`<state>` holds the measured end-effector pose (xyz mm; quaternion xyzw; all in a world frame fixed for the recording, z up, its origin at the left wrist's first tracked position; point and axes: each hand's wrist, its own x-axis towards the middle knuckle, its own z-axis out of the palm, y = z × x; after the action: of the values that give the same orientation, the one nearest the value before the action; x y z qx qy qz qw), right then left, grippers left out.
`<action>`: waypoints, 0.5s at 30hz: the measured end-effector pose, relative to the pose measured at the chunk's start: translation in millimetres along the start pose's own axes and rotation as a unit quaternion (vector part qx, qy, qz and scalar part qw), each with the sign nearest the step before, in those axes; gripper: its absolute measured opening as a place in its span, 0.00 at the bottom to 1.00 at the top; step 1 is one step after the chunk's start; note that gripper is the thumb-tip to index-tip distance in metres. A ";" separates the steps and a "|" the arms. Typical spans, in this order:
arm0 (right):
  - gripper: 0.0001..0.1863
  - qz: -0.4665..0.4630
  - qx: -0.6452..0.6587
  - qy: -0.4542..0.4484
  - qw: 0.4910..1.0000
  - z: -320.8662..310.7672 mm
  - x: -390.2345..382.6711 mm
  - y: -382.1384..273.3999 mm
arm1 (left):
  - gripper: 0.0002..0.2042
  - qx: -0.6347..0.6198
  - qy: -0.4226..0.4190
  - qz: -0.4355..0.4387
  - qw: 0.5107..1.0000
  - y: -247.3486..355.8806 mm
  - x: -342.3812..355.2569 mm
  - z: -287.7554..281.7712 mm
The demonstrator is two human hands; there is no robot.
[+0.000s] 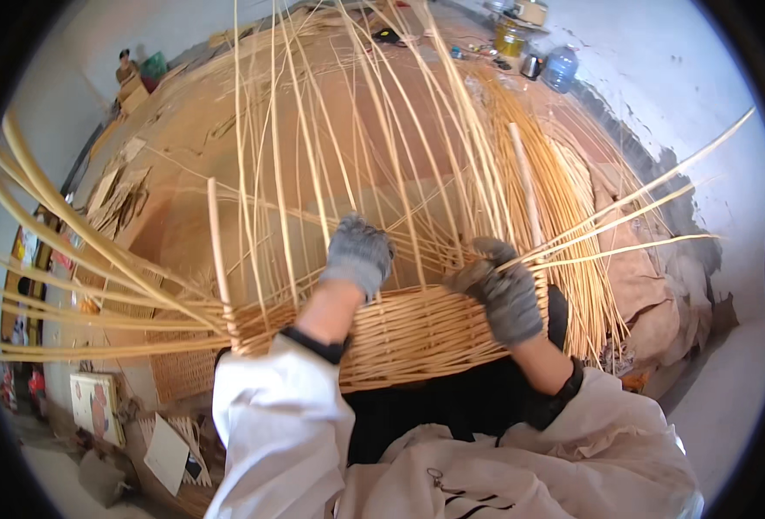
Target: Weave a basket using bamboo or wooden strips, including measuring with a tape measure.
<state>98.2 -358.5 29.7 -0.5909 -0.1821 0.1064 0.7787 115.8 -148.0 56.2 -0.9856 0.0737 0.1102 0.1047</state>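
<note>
A half-woven wicker piece (426, 333) and heaped canes (577, 251) show a weaving workshop.

The fingertips of the left hand (358, 257) are hidden beyond its gloved back, and the fingers of the right hand (505, 298) blur, so its grip is unclear. The left forearm (326, 313) covers part of the basket (426, 337). Toward 12 o'clock, upright canes (449, 78) run past the top edge; at 7 o'clock the left sleeve (283, 424) is cut off. Shelf goods (28, 285) at 9 o'clock are too small to tell.
</note>
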 end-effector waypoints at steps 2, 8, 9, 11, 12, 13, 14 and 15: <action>0.03 0.030 0.154 0.011 0.988 -84.5 16.8 29.2 | 0.25 -0.203 0.321 0.012 0.925 51.4 -13.6 25.7; 0.08 -0.139 -0.478 -0.085 0.863 -62.5 101.2 5.5 | 0.39 -0.262 -0.081 -0.102 0.956 112.2 -27.1 -14.3; 0.09 -0.100 -0.406 -0.031 0.908 -61.2 106.8 4.7 | 0.38 -0.248 -0.062 -0.096 0.962 113.6 -23.0 -12.3; 0.08 -0.032 -0.266 0.073 0.961 -78.2 74.5 -1.8 | 0.35 -0.095 0.082 -0.129 0.984 114.9 -29.8 4.1; 0.06 -0.013 -0.209 0.130 0.969 -101.1 41.4 -19.3 | 0.35 -0.095 0.088 -0.131 0.983 117.1 -24.1 -4.7; 0.06 -0.011 -0.201 0.123 0.972 -105.6 45.6 -20.9 | 0.34 -0.130 0.228 -0.050 0.964 121.0 -19.9 -10.5; 0.05 -0.030 -0.166 0.127 0.977 -115.6 42.3 -29.1 | 0.33 -0.176 0.361 0.049 0.914 132.6 -12.2 -15.3; 0.05 -0.046 -0.122 0.127 0.983 -116.9 35.6 -34.0 | 0.32 -0.270 0.312 0.088 0.907 142.5 -2.0 -17.2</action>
<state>176.8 -457.5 40.4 -0.6812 -0.1203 -0.0286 0.7215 93.3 -289.4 46.1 -0.9498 0.1565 -0.1786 -0.2037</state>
